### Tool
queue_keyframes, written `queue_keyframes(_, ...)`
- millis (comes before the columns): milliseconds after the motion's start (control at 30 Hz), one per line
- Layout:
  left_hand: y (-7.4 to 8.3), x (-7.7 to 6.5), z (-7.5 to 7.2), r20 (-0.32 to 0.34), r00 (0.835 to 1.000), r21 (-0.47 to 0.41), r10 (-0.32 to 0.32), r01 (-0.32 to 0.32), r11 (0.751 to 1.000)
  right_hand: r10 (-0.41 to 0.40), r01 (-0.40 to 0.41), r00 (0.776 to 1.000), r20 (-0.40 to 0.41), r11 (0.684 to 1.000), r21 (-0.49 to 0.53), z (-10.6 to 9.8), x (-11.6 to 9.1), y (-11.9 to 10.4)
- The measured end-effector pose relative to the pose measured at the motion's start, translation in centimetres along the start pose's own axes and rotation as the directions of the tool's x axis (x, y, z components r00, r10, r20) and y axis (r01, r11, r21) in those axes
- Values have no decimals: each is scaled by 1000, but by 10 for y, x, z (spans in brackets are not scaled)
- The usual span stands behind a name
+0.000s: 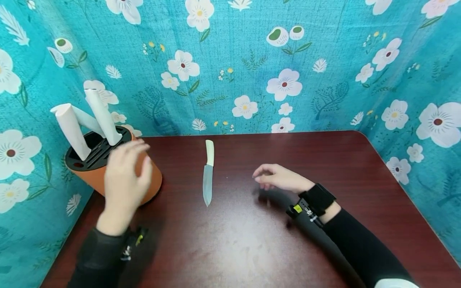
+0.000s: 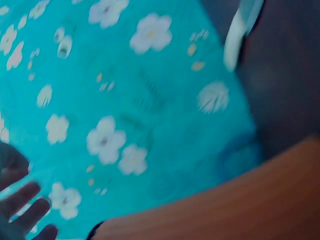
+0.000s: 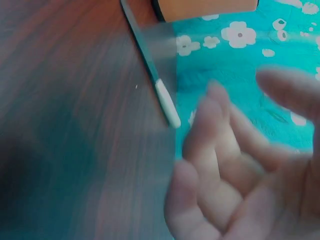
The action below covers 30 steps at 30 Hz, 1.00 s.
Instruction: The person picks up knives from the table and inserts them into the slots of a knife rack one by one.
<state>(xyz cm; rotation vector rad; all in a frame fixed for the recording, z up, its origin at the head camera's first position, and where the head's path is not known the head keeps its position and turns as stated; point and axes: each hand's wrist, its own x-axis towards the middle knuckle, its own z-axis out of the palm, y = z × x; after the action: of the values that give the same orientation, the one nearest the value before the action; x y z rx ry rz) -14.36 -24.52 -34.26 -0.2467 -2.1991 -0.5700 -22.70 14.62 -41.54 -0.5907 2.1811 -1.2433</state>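
A knife (image 1: 208,176) with a pale handle and a grey blade lies on the table, its tip toward the near side. To the left stands an orange knife block (image 1: 153,182) with a black slotted top, from which several white handles (image 1: 72,130) stick up. My left hand (image 1: 126,176), blurred, is in front of the block's right side with its fingers loosely bent and nothing held. Right of the knife, my right hand (image 1: 279,178) hovers over the table with relaxed, slightly curled fingers. Its palm (image 3: 265,205) shows nothing in it.
The dark red-brown table (image 1: 245,224) has a rounded far right corner. Blue floral cloth (image 1: 223,92) hangs behind the table and along both sides. The block stands close to the cloth at the left edge.
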Motion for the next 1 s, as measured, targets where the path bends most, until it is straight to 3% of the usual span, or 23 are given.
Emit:
queue_keyframes(67,1,-20,8,119,993,18,-17,15,1000,24,-23,998,-59,1000,19,2,17,-6)
queue_keyframes(133,-1,-39,14,245,966,43,-79,70,997,57,-52,991,-124,998,42,6,35,-13)
queue_keyframes(267,-2,-71,25,435,872,93,-225,205,974,106,-99,970,-217,994,42,15,74,-22)
queue_keyframes(333,1,-82,30,480,838,102,-259,240,965,106,-111,963,-249,994,-4,20,93,-24)
queue_keyframes(433,8,-91,38,515,806,107,-291,276,955,92,-141,951,-295,978,-152,29,117,-31)
queue_keyframes(567,17,-99,44,547,766,113,-337,331,937,95,-225,939,-332,897,-381,45,146,-38)
queue_keyframes(700,24,-105,48,554,752,91,-356,371,924,128,-299,921,-368,839,-455,56,171,-43)
queue_keyframes(933,33,-114,54,568,747,46,-346,391,919,188,-389,884,-428,804,-449,70,200,-43)
queue_keyframes(1000,34,-117,53,572,748,44,-337,382,923,197,-402,873,-447,808,-430,73,206,-43)
